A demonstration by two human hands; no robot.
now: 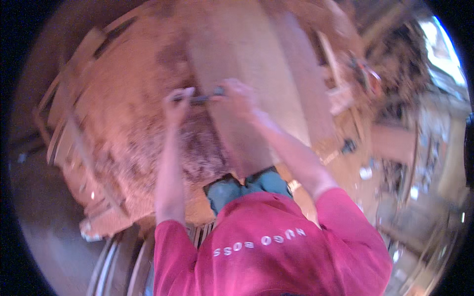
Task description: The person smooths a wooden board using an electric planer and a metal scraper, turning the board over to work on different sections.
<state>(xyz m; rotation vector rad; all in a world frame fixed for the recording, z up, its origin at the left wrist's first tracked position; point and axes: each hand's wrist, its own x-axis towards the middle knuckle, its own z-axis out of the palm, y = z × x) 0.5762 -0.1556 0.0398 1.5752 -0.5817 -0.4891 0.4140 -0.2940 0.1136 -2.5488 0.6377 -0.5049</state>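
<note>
I see the L hand [177, 104] & R hand [238, 96] each curled round an end of a grey bar-shaped tool [200, 98], approx at L edge of the wide wooden plank [269, 74], blurry tbh.

White light glares through an opening [443, 52] at the upper right, above blurred clutter [424, 158] along the right side, while a dim grey-brown expanse [39, 207], floor or wall unclear, fills the left beyond long strips [106, 266] at the lower left.
</note>
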